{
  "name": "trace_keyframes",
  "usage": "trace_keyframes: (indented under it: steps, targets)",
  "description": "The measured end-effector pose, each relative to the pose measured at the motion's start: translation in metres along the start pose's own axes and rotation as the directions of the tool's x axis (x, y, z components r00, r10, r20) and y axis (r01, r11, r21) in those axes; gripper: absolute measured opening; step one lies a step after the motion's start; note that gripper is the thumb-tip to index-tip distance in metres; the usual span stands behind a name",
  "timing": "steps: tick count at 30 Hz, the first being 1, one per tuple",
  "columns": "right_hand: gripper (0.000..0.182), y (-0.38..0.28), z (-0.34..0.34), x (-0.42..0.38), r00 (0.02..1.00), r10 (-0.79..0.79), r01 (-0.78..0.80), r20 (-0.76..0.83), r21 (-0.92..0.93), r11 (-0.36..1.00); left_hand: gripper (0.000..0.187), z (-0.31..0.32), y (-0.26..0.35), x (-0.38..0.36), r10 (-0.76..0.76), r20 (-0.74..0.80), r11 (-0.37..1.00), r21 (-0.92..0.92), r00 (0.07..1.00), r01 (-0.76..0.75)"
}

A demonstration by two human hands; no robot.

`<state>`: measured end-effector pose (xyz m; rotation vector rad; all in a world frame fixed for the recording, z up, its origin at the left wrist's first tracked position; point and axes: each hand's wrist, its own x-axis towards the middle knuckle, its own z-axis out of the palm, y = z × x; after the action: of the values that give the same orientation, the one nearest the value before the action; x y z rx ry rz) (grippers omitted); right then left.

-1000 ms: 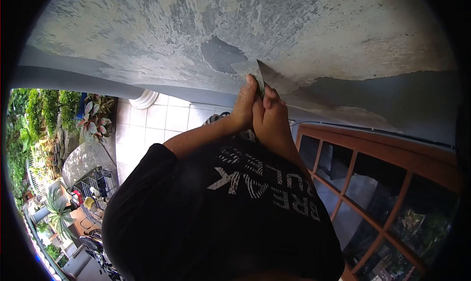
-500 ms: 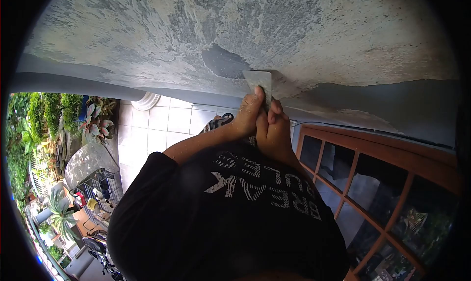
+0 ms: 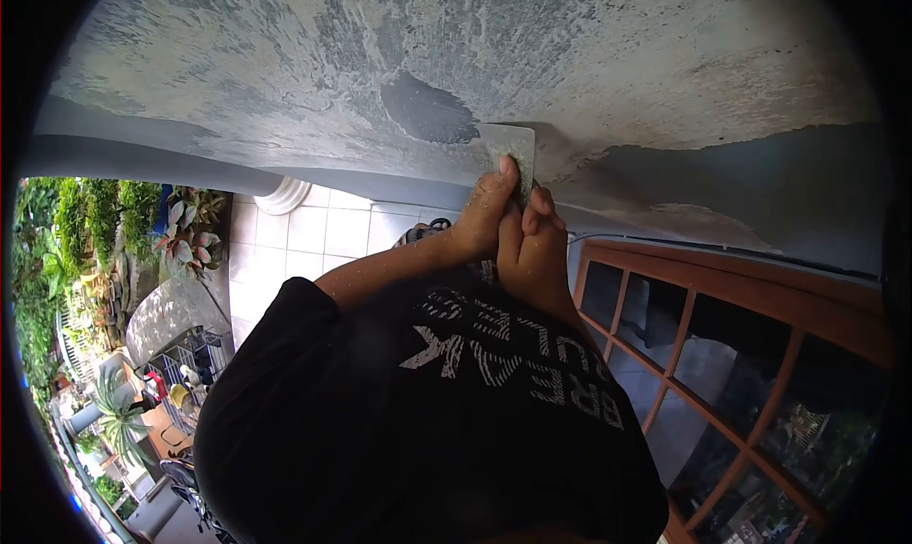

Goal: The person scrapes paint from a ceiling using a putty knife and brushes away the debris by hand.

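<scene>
A thin, pale flat scraper [image 3: 518, 143] lies with its far edge against the patchy grey plastered wall [image 3: 532, 59]. My left hand [image 3: 483, 207] is closed on it, the thumb pressed flat on its face. Close against the left, my right hand [image 3: 537, 249] has its fingers curled round the scraper's near end, and part of that grip is hidden. Just left of the blade is a smooth dark grey patch [image 3: 427, 109]. Pale specks dot my left hand and forearm.
To the right is a wooden-framed window [image 3: 684, 354] with a dark cable [image 3: 722, 251] above it. White floor tiles [image 3: 304, 230], a round column base [image 3: 283, 197], potted plants [image 3: 180, 235] and a wire rack [image 3: 195, 354] are on the left.
The scraper and both hands have shifted slightly up and to the right along the wall. More of the dark patch's right side shows. The grip looks the same.
</scene>
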<state>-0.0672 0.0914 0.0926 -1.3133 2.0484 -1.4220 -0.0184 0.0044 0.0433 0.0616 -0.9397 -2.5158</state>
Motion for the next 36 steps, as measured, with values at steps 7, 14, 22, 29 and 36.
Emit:
trace_keyframes:
  steps: [7,14,22,29,36]
  targets:
    - [0.012,0.005,0.018,0.022,0.993,-0.075,0.077,0.092,-0.020,0.997,0.059,0.006,0.015,-0.002,0.053,-0.283,0.990,-0.111,0.958,-0.088]
    - [0.016,-0.003,0.005,-0.004,0.998,-0.022,0.029,0.059,-0.105,0.994,0.060,-0.001,0.015,-0.005,-0.107,0.059,0.987,0.125,0.993,0.099]
    - [0.009,-0.003,0.003,0.006,1.000,-0.024,0.023,-0.007,-0.115,0.993,0.061,0.007,0.003,0.000,0.011,0.025,0.998,-0.065,1.000,-0.009]
    - [0.006,-0.008,0.003,0.002,0.999,-0.017,0.013,-0.041,-0.077,0.997,0.061,0.005,0.009,0.003,-0.032,0.082,0.999,-0.025,0.996,0.035]
    - [0.008,0.002,0.003,0.000,1.000,-0.013,0.014,0.018,-0.068,0.998,0.058,-0.001,0.003,0.001,-0.004,0.050,0.999,-0.051,0.999,0.006]
